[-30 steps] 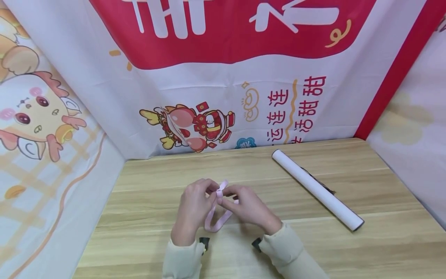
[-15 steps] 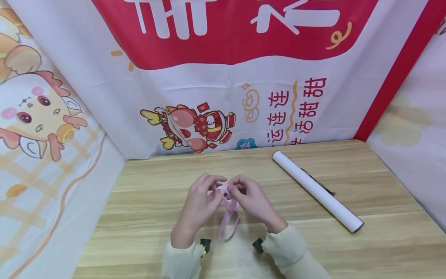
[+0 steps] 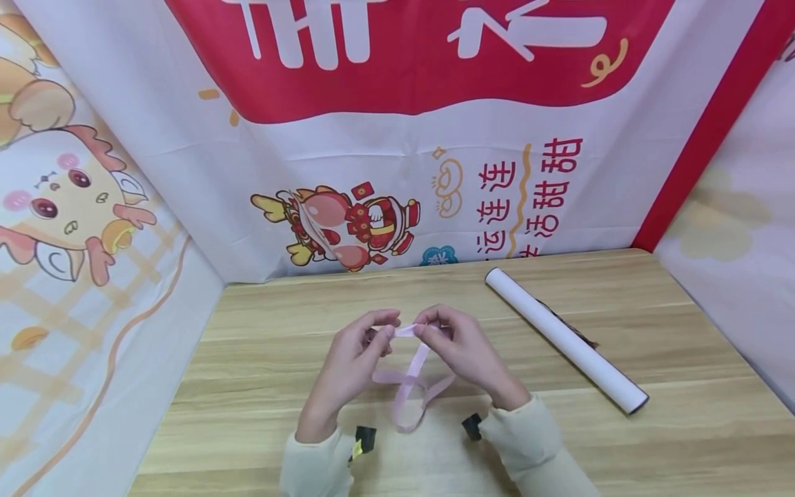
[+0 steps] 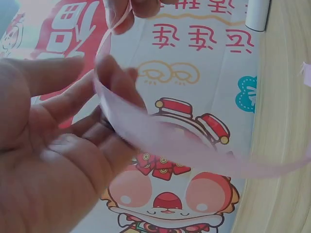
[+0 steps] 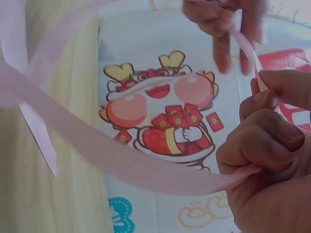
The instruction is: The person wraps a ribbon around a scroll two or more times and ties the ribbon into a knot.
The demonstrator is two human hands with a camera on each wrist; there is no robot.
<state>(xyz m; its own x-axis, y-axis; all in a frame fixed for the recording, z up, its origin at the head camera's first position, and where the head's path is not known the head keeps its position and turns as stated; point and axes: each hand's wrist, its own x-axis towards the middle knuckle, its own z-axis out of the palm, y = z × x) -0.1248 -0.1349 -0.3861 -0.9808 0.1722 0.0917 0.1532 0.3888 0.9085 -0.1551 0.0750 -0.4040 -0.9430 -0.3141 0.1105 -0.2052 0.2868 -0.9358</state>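
Note:
A pale pink ribbon [image 3: 405, 332] stretches in a short span between the two hands over the table's middle. My left hand [image 3: 354, 352] pinches one side of this span between thumb and fingers. On the other side, my right hand [image 3: 466, 345] grips it, its fingers curled in. Below the hands the ribbon hangs in a long loop, with strands spreading left and right. In the left wrist view the ribbon [image 4: 146, 133] runs past the left fingers as a blurred band. The right wrist view has a ribbon length [image 5: 97, 150] coming out of the curled right fingers.
A white rolled-up scroll [image 3: 565, 338] with a dark edge lies slanted on the right of the wooden table [image 3: 248, 386]. A dark cord [image 3: 568, 323] sticks out behind it. Printed cloth walls [image 3: 397, 159] stand at the back and both sides.
The hands have moved slightly apart and the right hand has shifted up and right. The ribbon, gathered in a bundle before, now spans between them, its loop and strands spread out below.

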